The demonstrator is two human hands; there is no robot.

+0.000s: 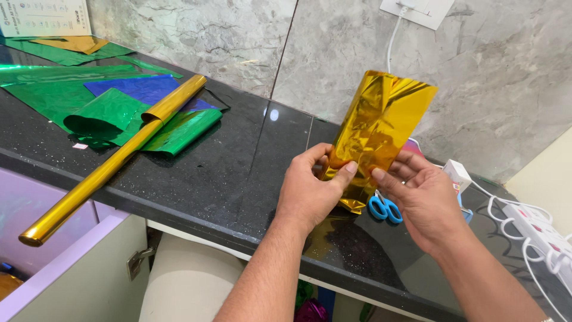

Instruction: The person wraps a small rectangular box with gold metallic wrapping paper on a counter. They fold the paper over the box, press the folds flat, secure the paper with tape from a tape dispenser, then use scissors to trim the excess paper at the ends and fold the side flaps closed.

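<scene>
A crinkled sheet of shiny gold foil paper stands upright above the black counter, folded over on itself. My left hand pinches its lower left edge with thumb and fingers. My right hand grips the lower right edge, thumb pressed on the front. Both hands hold the foil just over the counter's front half. Blue-handled scissors lie on the counter directly behind my right hand, partly hidden by it.
A long gold foil roll lies diagonally, overhanging the black stone counter. Green sheets and a blue sheet lie at back left. A white power strip with cables sits at right; a wall socket is above.
</scene>
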